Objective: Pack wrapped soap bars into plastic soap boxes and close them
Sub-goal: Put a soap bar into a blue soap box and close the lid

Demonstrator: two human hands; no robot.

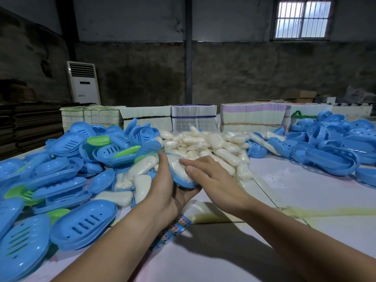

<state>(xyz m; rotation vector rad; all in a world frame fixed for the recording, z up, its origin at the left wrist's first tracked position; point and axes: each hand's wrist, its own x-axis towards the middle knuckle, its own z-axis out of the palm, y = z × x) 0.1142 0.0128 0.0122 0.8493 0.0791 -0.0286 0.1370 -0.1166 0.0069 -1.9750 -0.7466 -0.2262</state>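
Under the right fingertips [184,162], cradled in the left hand [169,188]: one blue soap box base [183,181] with a wrapped soap bar [179,169] lying in it; bar's long axis runs away from the person and slightly left, roughly in line with the left thumb [161,157]; left hand grips the base from below, palm up, fingers curled round its underside, thumb up along the far-left rim; right hand [207,176] comes over from the right, fingers straight and loosely together, pads resting on the bar, apparently seating it; can't tell whether the bar sits fully flat in the base, fingers cover part of it; no lid on this box yet; nearest lid stock looks like the blue pieces [325,153] well out to the right of the right hand, so that hand is the nearer one for the fetch; pile of wrapped soap [213,145] sits just beyond both sets of fingertips; packed or closed boxes [81,222] heaped left of the left wrist; table [305,190].
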